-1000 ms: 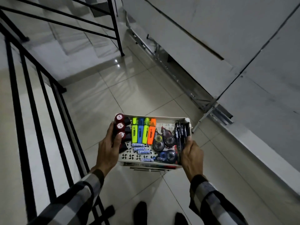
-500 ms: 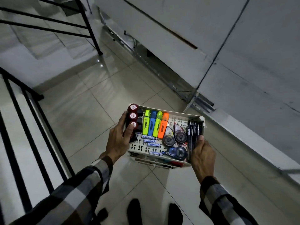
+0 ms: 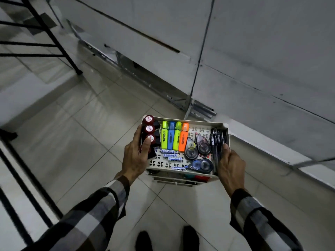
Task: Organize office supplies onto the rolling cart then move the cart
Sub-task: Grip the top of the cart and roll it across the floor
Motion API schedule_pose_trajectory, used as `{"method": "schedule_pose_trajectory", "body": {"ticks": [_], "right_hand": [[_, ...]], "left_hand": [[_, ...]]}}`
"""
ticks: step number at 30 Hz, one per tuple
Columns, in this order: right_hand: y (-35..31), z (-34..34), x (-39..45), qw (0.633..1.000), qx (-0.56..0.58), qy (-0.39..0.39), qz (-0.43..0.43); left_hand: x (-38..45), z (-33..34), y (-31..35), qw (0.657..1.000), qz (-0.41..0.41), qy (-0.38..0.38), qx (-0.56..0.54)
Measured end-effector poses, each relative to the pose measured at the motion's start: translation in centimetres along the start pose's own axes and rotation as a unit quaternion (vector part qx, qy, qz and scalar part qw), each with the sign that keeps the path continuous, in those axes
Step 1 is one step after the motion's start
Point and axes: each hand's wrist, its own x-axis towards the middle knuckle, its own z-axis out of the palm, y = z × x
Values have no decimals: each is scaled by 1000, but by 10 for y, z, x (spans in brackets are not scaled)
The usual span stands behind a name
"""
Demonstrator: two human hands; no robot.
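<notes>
My left hand (image 3: 135, 157) and right hand (image 3: 229, 164) grip the loaded cart (image 3: 181, 119); a sharp push could snag the metal rail (image 3: 199, 109) ahead.

The scene is dim and grey, with flat, cool light and no visible lamp. The glossy floor tiles (image 3: 94, 127) carry soft pale reflections at centre left. Only the highlighters (image 3: 175, 135) show vivid colour. The black railing (image 3: 52, 36) at upper left is smeared by blur, and straight lines bow toward the frame edges.
</notes>
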Motion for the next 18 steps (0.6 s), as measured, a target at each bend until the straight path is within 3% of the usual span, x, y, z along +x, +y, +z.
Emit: {"method": "schedule_pose_trajectory", "body": {"ticks": [18], "right_hand": [[49, -43, 50, 995, 23, 80, 51]], "left_hand": [[59, 84, 52, 993, 79, -85, -23]]}}
